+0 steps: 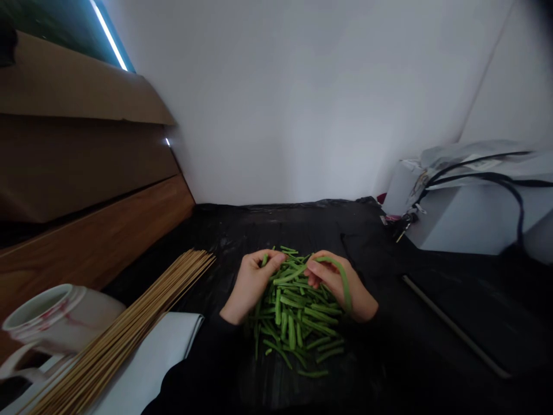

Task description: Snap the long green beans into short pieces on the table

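Observation:
A pile of cut green bean pieces (298, 323) lies on the black plastic sheet in front of me. Over its left side, my left hand (253, 282) is closed, thumb against fingers, with a short piece of green bean (264, 259) showing between them. My right hand (341, 285) pinches a long green bean (344, 279) near one end, above the pile's right side. The bean's other end curves over the back of that hand and hangs down. Both hands are close together but apart.
On the left, a bundle of thin sticks (142, 323) lies across a white folded sheet (166, 351) beside a tipped white mug (64, 317). A flat dark object with a pale edge (458, 325) lies right. Behind it stands a white box (462, 219) with black cords. A white wall (280, 104) rises behind.

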### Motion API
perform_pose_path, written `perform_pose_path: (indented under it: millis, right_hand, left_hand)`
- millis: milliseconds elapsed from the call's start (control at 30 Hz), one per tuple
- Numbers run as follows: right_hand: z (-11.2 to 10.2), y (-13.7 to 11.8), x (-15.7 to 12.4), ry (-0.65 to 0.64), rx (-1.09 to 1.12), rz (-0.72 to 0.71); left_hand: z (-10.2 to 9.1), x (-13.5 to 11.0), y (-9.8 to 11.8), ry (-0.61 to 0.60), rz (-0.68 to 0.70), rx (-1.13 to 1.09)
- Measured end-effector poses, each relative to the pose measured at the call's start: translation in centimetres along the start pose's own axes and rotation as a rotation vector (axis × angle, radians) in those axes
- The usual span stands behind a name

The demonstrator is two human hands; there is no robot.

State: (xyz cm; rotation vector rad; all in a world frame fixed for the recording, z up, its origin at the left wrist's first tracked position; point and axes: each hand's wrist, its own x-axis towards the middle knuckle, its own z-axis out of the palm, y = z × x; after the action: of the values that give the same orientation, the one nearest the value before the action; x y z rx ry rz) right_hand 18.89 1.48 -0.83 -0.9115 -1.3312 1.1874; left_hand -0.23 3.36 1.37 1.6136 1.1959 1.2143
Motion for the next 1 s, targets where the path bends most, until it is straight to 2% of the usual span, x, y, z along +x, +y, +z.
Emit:
perform_pose_path:
  millis: [67, 167, 300, 400, 633, 733, 867, 1000]
  right_hand:
    - [0.1, -0.2, -0.1, -0.019, -0.026, -0.001]
    - [0.2, -0.5, -0.2, -0.032, -0.039, -0.009]
    - [0.4, -0.7, -0.3, -0.056, -0.067, -0.017]
    - [0.6, -0.8, -0.5, -0.079, -0.092, -0.003]
    - [0.5, -0.7, -0.6, -0.107, -0.178, -0.006]
    - [0.4, -0.2, -0.5, -0.132, -0.081, 0.060]
    - [-0.1, 0.8, -0.2, -0.184, 0.150, 0.233]
    - [-0.5, 1.3, 0.0, -0.243, 0.392, 0.390]
  left_hand:
    - [0.3, -0.3, 0.3, -0.139, -0.045, -0.047]
    - [0.4, -0.9, 1.0, -0.303, -0.023, -0.039]
    - [0.0, -1.2, 1.4, -0.419, -0.039, 0.012]
    - [0.1, -1.2, 1.4, -0.419, -0.013, 0.061]
    - [0.5, -1.1, 0.8, -0.403, 0.166, 0.177]
    - [0.6, -1.3, 1.0, -0.404, 0.296, 0.275]
    - [0.9, -1.8, 1.1, -0.388, 0.451, 0.442]
    - [1.2, -2.0, 0.9, -0.355, 0.520, 0.461]
